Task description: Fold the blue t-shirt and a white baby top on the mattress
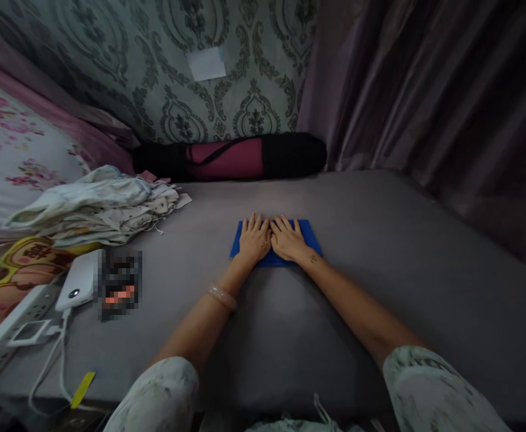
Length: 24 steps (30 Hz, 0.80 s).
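A flat blue rectangle point(281, 259), perhaps folded cloth or a plastic sheet, lies on the grey-covered surface in front of me. My left hand point(254, 238) rests palm down on its left half, fingers stretched forward and slightly spread. Beside it, my right hand point(289, 238) lies flat on the middle and right part, its fingers also apart. The two hands meet near the thumbs. Both palms cover much of the blue piece, so its middle is hidden. A pale bangle circles my left wrist.
At left lie a pile of folded clothes point(96, 204), a white power bank point(80, 279) with a cable, a power strip point(15, 327) and a yellow cartoon cushion point(24, 273). A long black and maroon bag point(229, 159) lies along the wall. Curtains point(407, 90) hang at right.
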{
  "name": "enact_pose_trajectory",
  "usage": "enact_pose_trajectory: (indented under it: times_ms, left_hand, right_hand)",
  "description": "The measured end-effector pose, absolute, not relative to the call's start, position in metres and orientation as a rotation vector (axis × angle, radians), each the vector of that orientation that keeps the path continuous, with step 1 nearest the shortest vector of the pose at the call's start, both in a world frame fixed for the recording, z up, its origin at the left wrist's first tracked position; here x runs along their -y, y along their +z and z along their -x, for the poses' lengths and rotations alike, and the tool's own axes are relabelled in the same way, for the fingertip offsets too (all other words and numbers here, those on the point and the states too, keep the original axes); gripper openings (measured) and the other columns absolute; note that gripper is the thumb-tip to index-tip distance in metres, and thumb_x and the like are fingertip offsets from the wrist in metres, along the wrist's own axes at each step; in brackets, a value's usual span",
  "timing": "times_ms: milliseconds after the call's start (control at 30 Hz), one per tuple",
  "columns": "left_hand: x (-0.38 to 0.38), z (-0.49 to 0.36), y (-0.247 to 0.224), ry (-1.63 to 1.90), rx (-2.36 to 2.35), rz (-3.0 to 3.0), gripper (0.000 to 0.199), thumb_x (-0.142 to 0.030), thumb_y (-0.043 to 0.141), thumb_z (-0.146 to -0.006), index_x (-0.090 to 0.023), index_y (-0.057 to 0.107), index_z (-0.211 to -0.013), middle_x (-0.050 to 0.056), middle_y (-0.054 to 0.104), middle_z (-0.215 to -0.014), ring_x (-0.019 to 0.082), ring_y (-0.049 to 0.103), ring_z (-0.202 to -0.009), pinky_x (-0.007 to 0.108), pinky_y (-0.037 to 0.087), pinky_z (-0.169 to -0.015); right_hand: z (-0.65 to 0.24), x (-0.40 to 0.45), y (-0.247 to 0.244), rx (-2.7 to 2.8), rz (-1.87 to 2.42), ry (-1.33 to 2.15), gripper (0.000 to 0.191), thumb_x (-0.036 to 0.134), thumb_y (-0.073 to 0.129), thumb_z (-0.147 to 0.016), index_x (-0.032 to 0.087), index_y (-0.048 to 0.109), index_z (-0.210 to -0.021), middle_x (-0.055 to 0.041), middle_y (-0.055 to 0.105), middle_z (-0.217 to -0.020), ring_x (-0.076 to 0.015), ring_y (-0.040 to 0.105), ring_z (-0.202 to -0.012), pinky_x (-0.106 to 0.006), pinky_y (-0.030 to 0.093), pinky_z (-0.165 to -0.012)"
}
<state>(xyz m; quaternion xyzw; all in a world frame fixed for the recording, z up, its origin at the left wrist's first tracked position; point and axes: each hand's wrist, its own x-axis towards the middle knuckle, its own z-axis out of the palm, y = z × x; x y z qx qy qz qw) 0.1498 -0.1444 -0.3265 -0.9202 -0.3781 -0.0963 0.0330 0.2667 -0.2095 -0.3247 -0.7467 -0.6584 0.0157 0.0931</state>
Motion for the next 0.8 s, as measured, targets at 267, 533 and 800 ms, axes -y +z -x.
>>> enact_pose_trajectory:
  times_ms: [267, 533, 800]
  left_hand:
    - [0.145, -0.148, -0.332, -0.206, 1.201, 2.885, 0.052, -0.035, 0.024, -0.097, -0.015, 0.038, -0.144, 0.011, 0.037, -0.15, 0.029, 0.03, -0.139, 0.048, 0.021, -0.113]
    - [0.151, -0.138, -0.33, -0.243, 1.37, 2.817, 0.063, -0.05, 0.024, -0.096, -0.013, 0.033, -0.146, 0.016, 0.032, -0.151, 0.031, 0.025, -0.141, 0.048, 0.02, -0.113]
    - [0.145, -0.132, -0.328, -0.191, 1.425, 2.849, 0.071, -0.054, 0.026, -0.094, -0.008, 0.029, -0.147, 0.019, 0.027, -0.153, 0.032, 0.022, -0.142, 0.046, 0.02, -0.114]
  right_hand:
    - [-0.266, 0.212, -0.327, 1.992, 2.201, 0.062, 0.055, 0.03, 0.026, -0.094, 0.013, 0.035, -0.146, -0.0077, 0.032, -0.152, -0.0247, 0.02, -0.141, -0.05, 0.013, -0.114]
    - [-0.273, 0.222, -0.331, 1.823, 2.336, -0.008, 0.055, 0.036, 0.026, -0.096, 0.013, 0.034, -0.146, -0.0117, 0.027, -0.154, -0.0276, 0.018, -0.142, -0.053, 0.01, -0.113]
    - [-0.28, 0.227, -0.325, 1.772, 2.36, 0.062, 0.057, 0.037, 0.023, -0.097, 0.012, 0.032, -0.146, -0.0126, 0.027, -0.154, -0.0268, 0.019, -0.142, -0.05, 0.011, -0.114]
